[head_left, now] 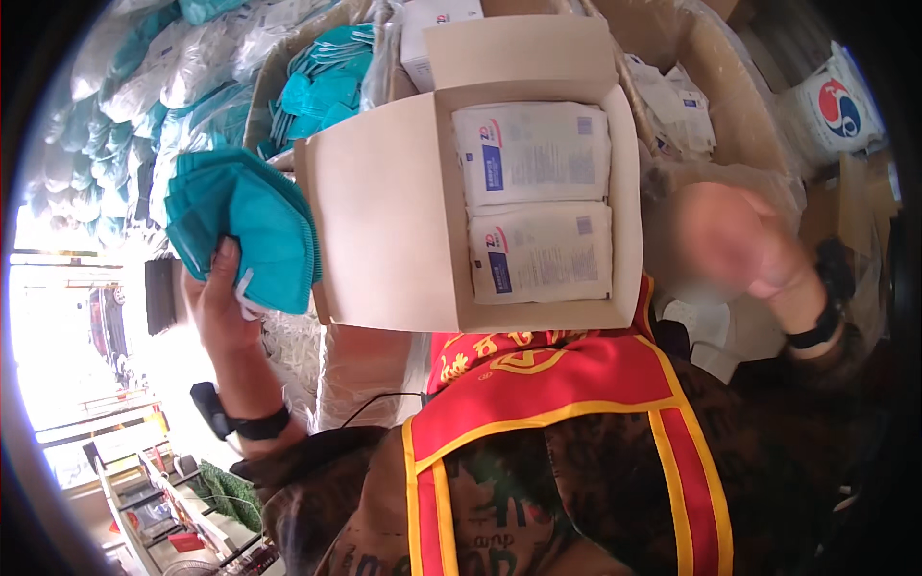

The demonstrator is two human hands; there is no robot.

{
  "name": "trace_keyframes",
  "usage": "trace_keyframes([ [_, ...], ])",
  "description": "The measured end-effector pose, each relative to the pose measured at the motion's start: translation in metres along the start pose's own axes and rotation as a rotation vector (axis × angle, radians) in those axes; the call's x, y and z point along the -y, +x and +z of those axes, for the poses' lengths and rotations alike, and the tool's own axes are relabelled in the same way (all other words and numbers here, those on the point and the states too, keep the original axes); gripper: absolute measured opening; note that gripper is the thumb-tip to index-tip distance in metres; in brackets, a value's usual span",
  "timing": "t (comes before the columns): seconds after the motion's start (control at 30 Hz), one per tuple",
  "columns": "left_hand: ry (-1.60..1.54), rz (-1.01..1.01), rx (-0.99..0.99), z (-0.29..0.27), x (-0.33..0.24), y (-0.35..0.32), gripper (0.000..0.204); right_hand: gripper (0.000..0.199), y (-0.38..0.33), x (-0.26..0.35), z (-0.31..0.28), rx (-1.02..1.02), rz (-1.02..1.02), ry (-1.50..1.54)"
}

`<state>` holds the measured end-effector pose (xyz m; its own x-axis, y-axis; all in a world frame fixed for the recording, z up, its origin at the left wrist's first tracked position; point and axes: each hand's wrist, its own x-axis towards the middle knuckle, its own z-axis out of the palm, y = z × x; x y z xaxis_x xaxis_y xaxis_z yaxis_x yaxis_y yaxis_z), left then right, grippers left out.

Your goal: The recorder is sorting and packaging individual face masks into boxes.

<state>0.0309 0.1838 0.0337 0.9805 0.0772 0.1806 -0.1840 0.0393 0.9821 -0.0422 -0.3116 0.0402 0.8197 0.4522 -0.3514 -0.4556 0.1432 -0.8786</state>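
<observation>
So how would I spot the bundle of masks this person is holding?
Start at the open cardboard box holding two white packets. Just to its left, the left hand grips a teal mask stack, the only masks lifted clear of the bagged heaps behind.

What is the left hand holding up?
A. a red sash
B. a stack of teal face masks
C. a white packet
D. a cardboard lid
B: the left hand has its grip around a stack of teal face masks, held beside the open cardboard box that has two white packets lying inside.
</observation>
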Motion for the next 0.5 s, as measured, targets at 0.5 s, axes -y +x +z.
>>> trace_keyframes([
  [0.5, -1.010, 0.065, 0.477, 0.114, 0.046, 0.004, 0.034, 0.048, 0.140, -0.037, 0.095, 0.229, -0.158, 0.011],
])
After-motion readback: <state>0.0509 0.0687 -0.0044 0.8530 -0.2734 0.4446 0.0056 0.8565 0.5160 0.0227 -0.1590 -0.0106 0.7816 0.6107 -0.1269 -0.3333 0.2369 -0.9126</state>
